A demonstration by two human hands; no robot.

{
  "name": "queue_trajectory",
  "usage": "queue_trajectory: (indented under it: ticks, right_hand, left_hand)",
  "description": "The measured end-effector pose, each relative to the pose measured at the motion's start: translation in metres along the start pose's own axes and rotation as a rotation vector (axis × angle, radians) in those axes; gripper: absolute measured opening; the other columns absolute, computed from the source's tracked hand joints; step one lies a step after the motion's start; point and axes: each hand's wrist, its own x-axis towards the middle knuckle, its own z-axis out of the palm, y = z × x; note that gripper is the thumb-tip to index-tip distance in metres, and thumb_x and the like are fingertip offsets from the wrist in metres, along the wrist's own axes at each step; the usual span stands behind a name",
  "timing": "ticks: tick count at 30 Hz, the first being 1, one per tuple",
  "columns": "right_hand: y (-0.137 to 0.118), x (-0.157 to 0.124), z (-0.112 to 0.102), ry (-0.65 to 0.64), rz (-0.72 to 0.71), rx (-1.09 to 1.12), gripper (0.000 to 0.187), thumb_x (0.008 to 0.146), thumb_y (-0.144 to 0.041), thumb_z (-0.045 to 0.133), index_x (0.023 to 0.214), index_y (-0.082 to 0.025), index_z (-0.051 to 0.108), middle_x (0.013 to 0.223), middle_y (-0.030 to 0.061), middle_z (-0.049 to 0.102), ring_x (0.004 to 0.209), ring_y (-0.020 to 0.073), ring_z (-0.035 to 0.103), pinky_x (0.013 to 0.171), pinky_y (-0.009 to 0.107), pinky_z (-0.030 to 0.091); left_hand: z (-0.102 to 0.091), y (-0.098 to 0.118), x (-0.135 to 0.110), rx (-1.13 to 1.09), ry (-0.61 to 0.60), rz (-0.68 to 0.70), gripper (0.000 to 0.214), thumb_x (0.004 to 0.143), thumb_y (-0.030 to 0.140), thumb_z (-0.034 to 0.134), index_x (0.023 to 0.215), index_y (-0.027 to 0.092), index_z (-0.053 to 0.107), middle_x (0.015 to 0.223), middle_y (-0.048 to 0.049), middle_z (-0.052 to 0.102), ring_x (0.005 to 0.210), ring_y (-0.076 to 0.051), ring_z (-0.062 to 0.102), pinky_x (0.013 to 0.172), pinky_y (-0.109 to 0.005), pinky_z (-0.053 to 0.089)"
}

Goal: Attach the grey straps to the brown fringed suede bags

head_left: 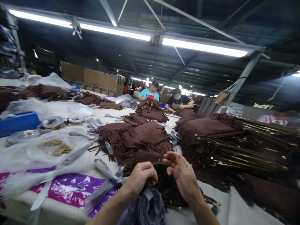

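My left hand (pixel 143 175) is closed, its thumb and fingers pinched at the edge of a dark brown bag (pixel 167 182) in front of me. A small metal ring shows just by its fingertips. My right hand (pixel 181 173) is raised over the bag's other side, fingers loosely bent and apart, with nothing visible in them. The bag's dark middle lies between both hands; my right wrist hides part of it. Beneath my left hand rests a coiled grey strap in clear plastic (pixel 151 206). A brown fringed bag (pixel 146 136) lies just beyond.
At the right rises a big pile of brown bags with gold zips (pixel 222 143). Purple plastic sheeting (pixel 70 189), clear film (pixel 21 156), cardboard pieces (pixel 61 149) and a blue bin (pixel 20 123) are at the left. Two people (pixel 150 93) work across the table.
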Motion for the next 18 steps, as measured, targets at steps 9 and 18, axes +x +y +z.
queue_trajectory:
  ticks: [9,18]
  right_hand:
    - [0.013,-0.013,0.011,-0.107,0.084,-0.261,0.044,0.071,-0.059,0.077,0.082,-0.016,0.073,0.059,-0.0001,0.063,0.044,0.0073,0.047,0.039,0.017,0.035]
    - [0.018,-0.020,0.012,-0.107,0.123,-0.173,0.039,0.071,-0.054,0.079,0.083,-0.017,0.074,0.056,-0.0012,0.064,0.041,0.0089,0.052,0.039,0.018,0.039]
  left_hand:
    - [0.003,0.000,-0.006,0.081,-0.061,0.058,0.015,0.058,0.030,0.049,0.055,0.016,0.054,0.051,0.0010,0.053,0.045,-0.009,0.044,0.047,-0.022,0.033]
    - [0.003,0.000,-0.008,0.101,-0.101,0.009,0.014,0.061,0.032,0.049,0.061,0.018,0.050,0.055,0.0014,0.055,0.044,-0.008,0.047,0.043,-0.020,0.034]
